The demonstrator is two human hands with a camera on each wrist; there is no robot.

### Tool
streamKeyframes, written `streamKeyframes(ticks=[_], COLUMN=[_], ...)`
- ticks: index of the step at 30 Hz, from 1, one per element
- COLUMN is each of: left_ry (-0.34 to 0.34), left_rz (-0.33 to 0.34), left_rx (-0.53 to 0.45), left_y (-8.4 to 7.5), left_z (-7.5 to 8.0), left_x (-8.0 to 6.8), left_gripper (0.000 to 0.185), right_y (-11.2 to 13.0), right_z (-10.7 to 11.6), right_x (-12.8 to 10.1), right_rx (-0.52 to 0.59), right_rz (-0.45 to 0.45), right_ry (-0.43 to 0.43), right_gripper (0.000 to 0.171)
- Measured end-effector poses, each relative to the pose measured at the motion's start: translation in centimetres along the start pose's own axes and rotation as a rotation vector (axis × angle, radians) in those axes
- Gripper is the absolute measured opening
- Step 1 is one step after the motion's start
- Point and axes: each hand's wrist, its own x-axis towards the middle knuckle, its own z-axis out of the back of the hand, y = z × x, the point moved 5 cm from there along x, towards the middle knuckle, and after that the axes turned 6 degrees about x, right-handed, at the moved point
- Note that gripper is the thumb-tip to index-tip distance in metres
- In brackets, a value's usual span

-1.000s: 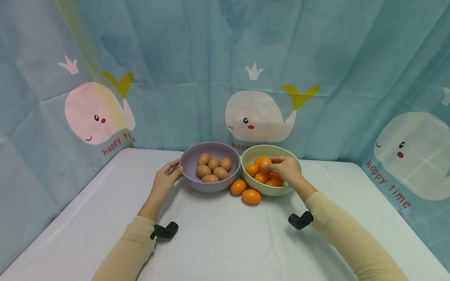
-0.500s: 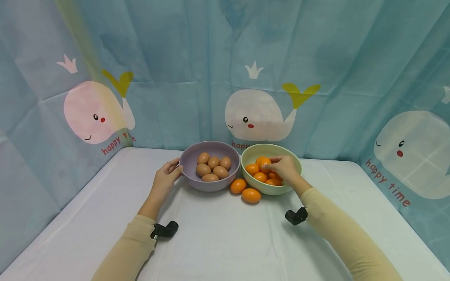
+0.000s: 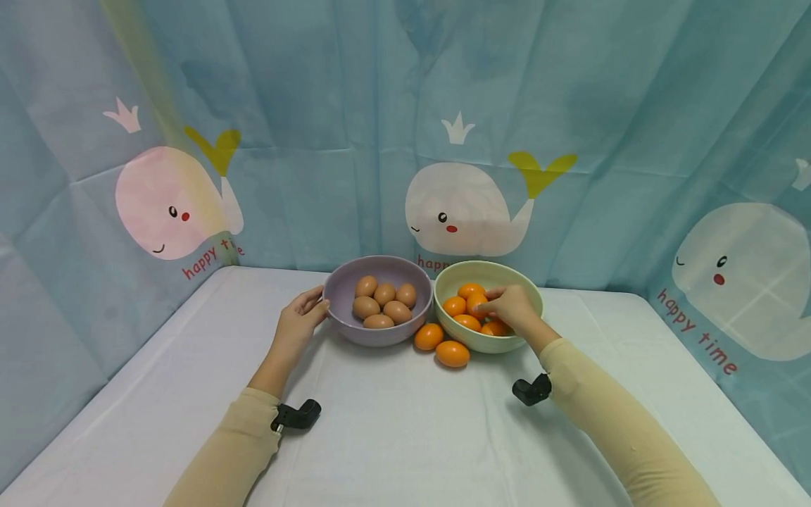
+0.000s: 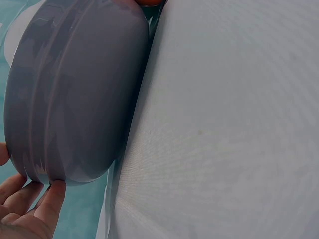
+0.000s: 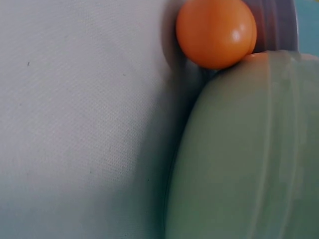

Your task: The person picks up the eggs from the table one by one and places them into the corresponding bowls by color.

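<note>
A: Where's the orange egg [image 3: 476, 303]?
B: Inside the green bowl [image 3: 529, 296], pinched by the right hand [image 3: 514, 310]

A: And the left hand [image 3: 298, 325]?
B: At nine o'clock of the purple bowl [image 3: 338, 320], relaxed fingers [image 4: 49, 205] touching its wall; two orange eggs [image 3: 442, 345] lie on the table [image 3: 405, 429]

Staged recording booth; whale-print curtains [image 3: 469, 141] enclose table [image 3: 405, 436].

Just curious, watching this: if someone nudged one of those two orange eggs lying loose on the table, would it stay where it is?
Probably not. The orange eggs look smooth, glossy and rounded, so one would likely roll, in a curve rather than straight. One rests against the green bowl, which may stop it. Their shine suggests a slippery surface.
</note>
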Motion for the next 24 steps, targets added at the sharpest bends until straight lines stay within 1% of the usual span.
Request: streamKeyframes(ticks=[4, 12, 18, 24], left_ry=[0.002, -0.005, 0.002, 0.003], left_rz=[-0.001, -0.01, -0.005, -0.002], left_rx=[-0.002, 0.004, 0.001, 0.006], left_y=[-0.09, -0.01, -0.1, -0.06], left_z=[-0.03, -0.08, -0.06, -0.07], left_x=[-0.04, -0.08, -0.12, -0.07], left_gripper=[0.055, 0.054, 0.055, 0.055], right_y=[0.03, 0.0, -0.06, -0.07], right_z=[0.02, -0.09, -0.11, -0.13], right_x=[0.03, 0.08, 0.14, 0.11], right_rx=[-0.003, -0.046, -0.078, -0.085], right_rz=[0.003, 0.01, 0.01, 0.01], right_ry=[0.003, 0.003, 0.003, 0.001], right_gripper=[0.05, 0.049, 0.048, 0.047])
